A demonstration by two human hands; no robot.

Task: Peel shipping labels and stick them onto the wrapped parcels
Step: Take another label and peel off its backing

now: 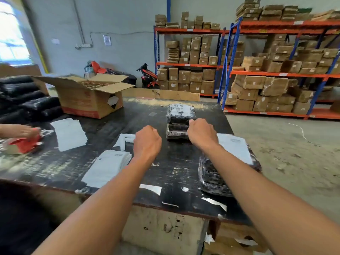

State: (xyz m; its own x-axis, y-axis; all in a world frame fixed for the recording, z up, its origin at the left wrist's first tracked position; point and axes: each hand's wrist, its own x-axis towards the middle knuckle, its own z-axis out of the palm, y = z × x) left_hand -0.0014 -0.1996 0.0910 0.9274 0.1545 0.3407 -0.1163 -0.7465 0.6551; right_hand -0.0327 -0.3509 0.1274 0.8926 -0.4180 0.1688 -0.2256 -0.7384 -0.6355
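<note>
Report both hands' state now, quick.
Left hand: fingers curled shut; nothing visibly held.
Right hand: fingers curled shut, against the stack of wrapped parcels; whether it grips them cannot be told.

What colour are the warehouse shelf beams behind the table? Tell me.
Orange-red horizontal shelf beams on blue upright posts, clearest in the head view.

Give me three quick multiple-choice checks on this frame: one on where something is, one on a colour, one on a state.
1. The label stack lies: A) left of the left hand B) on the parcels C) inside the box
2. The parcel pile wrap is: A) black B) red C) yellow
3. The cardboard box is: A) taped shut B) open C) crushed flat

1 A: it lies on the table by the left forearm.
2 A: dark wrap under the white label.
3 B: its flaps stand spread.
</note>
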